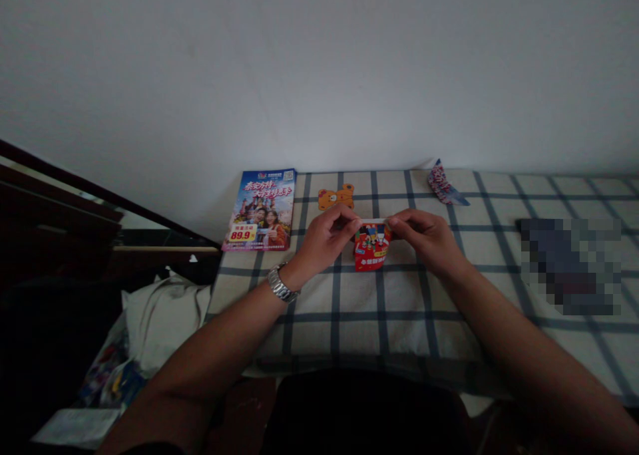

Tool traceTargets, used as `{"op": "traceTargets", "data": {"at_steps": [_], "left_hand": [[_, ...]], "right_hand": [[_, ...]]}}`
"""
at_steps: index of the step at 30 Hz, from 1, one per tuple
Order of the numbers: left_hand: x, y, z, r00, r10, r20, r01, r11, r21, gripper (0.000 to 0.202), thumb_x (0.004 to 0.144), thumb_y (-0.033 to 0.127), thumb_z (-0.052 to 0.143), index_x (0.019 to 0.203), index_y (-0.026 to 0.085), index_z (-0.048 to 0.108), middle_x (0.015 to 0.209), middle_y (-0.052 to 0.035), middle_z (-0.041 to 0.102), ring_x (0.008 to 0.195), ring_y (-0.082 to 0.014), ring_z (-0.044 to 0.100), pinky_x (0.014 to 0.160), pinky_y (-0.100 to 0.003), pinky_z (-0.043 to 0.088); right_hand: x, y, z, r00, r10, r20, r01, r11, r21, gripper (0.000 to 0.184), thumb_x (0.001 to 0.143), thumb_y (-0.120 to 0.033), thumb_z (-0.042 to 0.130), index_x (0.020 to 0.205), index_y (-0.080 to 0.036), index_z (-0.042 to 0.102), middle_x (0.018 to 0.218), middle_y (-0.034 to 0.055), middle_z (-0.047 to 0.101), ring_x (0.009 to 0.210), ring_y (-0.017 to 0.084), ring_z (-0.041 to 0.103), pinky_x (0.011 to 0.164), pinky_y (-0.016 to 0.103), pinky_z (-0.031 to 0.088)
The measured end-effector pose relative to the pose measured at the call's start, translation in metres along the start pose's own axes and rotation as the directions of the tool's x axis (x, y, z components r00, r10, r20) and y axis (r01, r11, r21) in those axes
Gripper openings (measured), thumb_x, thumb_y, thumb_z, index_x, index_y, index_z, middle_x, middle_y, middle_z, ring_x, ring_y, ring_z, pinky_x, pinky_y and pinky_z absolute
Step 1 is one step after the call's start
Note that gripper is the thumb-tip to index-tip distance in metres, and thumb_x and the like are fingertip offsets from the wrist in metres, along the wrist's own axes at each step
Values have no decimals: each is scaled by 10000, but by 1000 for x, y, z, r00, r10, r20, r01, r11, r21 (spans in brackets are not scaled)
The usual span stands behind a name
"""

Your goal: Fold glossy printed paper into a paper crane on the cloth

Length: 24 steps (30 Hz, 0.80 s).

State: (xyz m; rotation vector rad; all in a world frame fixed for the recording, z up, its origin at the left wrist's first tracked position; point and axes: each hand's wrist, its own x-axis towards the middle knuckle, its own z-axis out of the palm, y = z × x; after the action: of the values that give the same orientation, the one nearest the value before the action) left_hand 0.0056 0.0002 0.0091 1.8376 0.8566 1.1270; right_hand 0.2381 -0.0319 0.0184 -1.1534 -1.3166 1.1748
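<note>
Between my hands hangs a small red printed paper piece [372,249] with cartoon figures and white lettering, held by its top edge above the checked cloth. Whether it is a folded leaflet or a packet, I cannot tell. My left hand [330,237] pinches its upper left corner between thumb and finger; a metal watch [282,283] is on that wrist. My right hand [424,234] pinches the upper right corner in the same way. Just beyond my left hand lies a flat orange bear cutout [336,197].
A stack of printed leaflets [262,209] lies at the left end of the checked cloth [314,335]. A folded paper shape [446,183] stands near the wall [319,76]. To the right is a blurred-out dark object [569,265]. A white bag [164,318] sits below on the left.
</note>
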Motion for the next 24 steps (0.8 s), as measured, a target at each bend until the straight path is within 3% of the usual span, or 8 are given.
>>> {"op": "traceTargets", "data": {"at_steps": [12, 24], "left_hand": [[0, -12, 5, 991, -135, -8, 131, 974, -183, 291, 920, 481, 774, 957, 202, 701, 890, -22, 726, 764, -139, 680, 674, -248, 571], [0, -3, 2, 998, -66, 8, 66, 994, -87, 278, 978, 462, 710, 896, 204, 643, 824, 2, 654, 749, -132, 625, 672, -244, 509]], "right_hand": [[-1, 6, 2, 999, -14, -49, 12, 999, -46, 345, 854, -558, 814, 822, -216, 787, 751, 24, 775, 682, 168, 712, 685, 291, 628], [-2, 6, 2, 997, -60, -46, 53, 989, -141, 340, 881, -560, 782, 885, -222, 817, 802, 39, 798, 724, 196, 732, 700, 318, 627]]}}
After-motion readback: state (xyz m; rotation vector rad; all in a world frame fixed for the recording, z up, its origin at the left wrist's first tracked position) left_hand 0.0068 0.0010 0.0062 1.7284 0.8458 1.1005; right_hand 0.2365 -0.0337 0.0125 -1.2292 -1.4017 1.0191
